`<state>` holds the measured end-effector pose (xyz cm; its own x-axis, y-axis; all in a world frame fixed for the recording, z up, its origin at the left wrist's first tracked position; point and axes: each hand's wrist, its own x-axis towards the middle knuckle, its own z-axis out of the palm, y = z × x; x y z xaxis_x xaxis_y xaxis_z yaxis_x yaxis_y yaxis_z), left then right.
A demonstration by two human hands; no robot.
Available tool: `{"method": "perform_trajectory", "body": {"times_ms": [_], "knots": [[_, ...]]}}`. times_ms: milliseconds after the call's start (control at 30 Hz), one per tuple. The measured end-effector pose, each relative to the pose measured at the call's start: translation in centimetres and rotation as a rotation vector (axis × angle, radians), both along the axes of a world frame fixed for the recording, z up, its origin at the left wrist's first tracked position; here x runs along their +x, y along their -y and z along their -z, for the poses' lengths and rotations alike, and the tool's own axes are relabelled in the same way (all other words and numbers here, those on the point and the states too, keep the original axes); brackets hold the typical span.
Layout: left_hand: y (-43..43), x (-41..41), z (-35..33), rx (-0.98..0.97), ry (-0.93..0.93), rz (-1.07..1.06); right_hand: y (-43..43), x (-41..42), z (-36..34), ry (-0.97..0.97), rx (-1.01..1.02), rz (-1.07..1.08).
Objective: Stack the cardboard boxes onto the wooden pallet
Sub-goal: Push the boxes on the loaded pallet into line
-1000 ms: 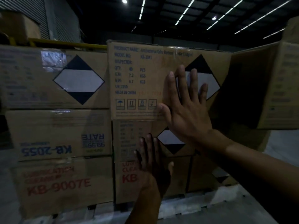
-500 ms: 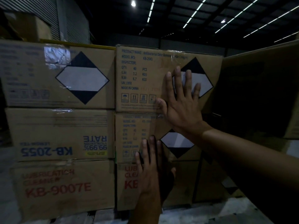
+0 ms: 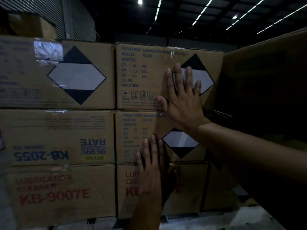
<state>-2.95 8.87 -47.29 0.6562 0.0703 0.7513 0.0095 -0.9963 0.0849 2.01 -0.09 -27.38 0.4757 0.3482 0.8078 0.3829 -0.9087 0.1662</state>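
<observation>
Brown top box (image 3: 141, 72) with blue print and a black-white diamond label; right hand (image 3: 182, 103) spread flat on it, left hand (image 3: 152, 165) flat on the box beneath (image 3: 131, 130).

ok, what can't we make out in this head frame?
All in the head view:
- Wooden pallet: only a dim sliver shows, cut off by the bottom edge.
- Bottom middle box: red lettering covered by the left hand and forearm.
- Top middle box: diamond label partly behind the right hand.
- Right-side box: in shadow, no print readable.
- Top left box: small print blurred.
</observation>
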Motion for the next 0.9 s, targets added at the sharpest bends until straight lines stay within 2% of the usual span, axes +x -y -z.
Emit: {"method": "perform_trajectory", "body": {"times_ms": [167,367,533,667,700,867,900], "knots": [[0.1,-0.1,-0.3,0.002,-0.001,-0.006,0.2,-0.8,-0.7,-0.070,-0.034,0.019],[3.3,-2.7,-0.3,-0.086,-0.018,0.158,1.6,-5.2,-2.7,-0.254,-0.066,0.029],[10.5,-6.4,-1.0,-0.071,-0.129,0.299,3.8,-11.8,-4.4,-0.098,-0.091,-0.037],[16.1,-8.5,-2.9,-0.042,-0.294,0.463,7.5,-15.9,-5.6,0.049,-0.047,-0.110],[17.4,-8.7,-3.6,0.004,-0.318,0.448,9.0,-16.7,-5.7,0.070,-0.040,-0.118],[23.8,-7.8,-5.9,0.085,-0.191,0.391,17.0,-19.0,-5.5,0.197,-0.014,-0.161],[24.9,-7.5,-6.2,0.058,-0.223,0.406,18.7,-19.3,-5.3,0.218,0.005,-0.172]]}}
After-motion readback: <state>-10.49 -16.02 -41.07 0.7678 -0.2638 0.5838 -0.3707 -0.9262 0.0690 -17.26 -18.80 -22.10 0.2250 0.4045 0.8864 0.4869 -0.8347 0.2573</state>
